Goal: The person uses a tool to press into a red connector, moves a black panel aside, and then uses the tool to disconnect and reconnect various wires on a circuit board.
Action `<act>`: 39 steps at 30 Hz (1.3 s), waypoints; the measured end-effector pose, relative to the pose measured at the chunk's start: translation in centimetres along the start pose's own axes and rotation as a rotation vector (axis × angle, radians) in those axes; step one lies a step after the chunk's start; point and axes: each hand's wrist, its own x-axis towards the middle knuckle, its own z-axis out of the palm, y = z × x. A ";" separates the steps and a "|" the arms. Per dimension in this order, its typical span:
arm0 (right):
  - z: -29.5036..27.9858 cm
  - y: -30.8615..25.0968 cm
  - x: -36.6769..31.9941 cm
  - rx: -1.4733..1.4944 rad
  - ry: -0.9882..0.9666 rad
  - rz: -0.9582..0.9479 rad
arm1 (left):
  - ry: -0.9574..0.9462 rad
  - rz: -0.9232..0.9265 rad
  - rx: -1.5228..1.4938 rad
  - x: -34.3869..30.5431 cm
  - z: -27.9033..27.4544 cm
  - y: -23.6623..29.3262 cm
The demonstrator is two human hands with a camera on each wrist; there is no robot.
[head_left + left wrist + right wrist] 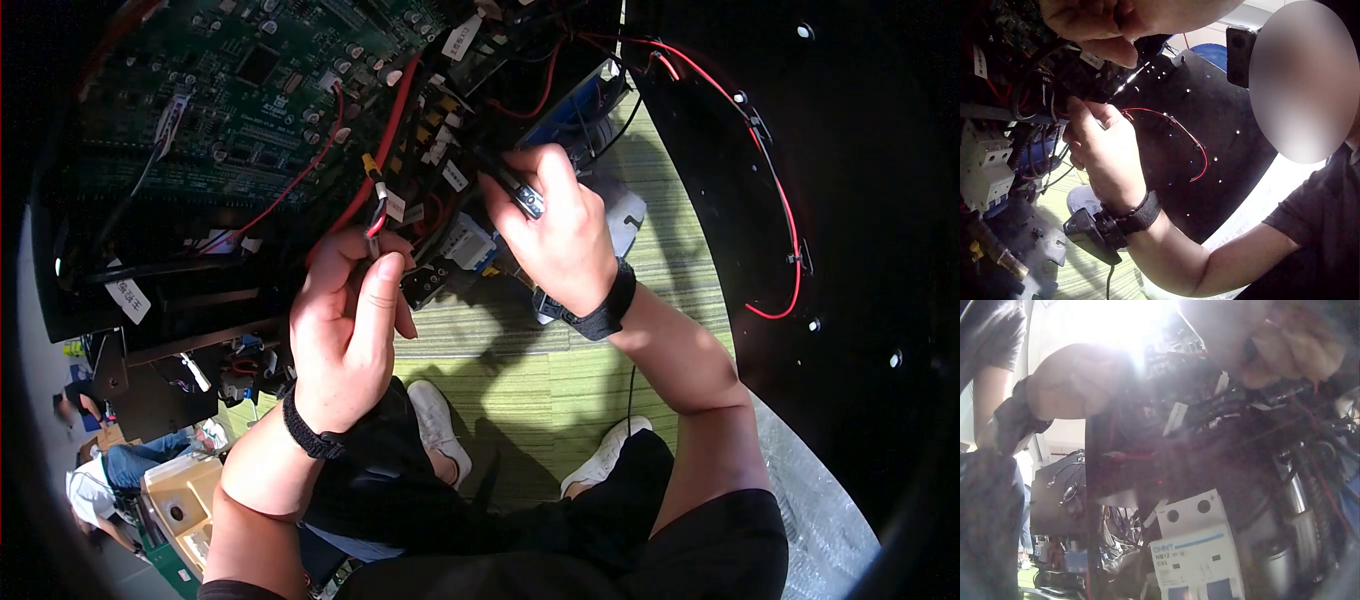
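My left hand (345, 325) pinches a short red and black cable (377, 215) between thumb and fingers. A yellow connector (371, 164) tips this cable and points up toward the wiring. To the right, my right hand (560, 225) grips a dark pen-like item (526, 197) with pale markings; its far end runs into the shadowed wiring, and its kind cannot be told. Both hands are at the lower edge of a cabinet with a green circuit board (250, 110). Paper-labelled cables (455, 177) lie between the hands. Just below them is a white circuit breaker (1191, 550).
A black panel (840, 150) with a red wire (790, 220) clipped along it stands at the right. Striped green carpet (520, 385) lies below. At lower left are a person (95, 490) and a tan box (185, 490).
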 end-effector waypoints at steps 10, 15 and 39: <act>0.1 0.3 -0.1 0.019 -0.010 -0.041 | -0.002 -0.005 0.026 0.0 -0.1 -0.2; 0.1 0.4 -0.1 0.038 -0.009 -0.076 | 0.008 -0.003 0.016 -0.1 0.1 -0.1; -0.3 0.2 -0.5 0.078 -0.031 -0.042 | 0.000 0.003 0.023 -0.1 0.0 -0.2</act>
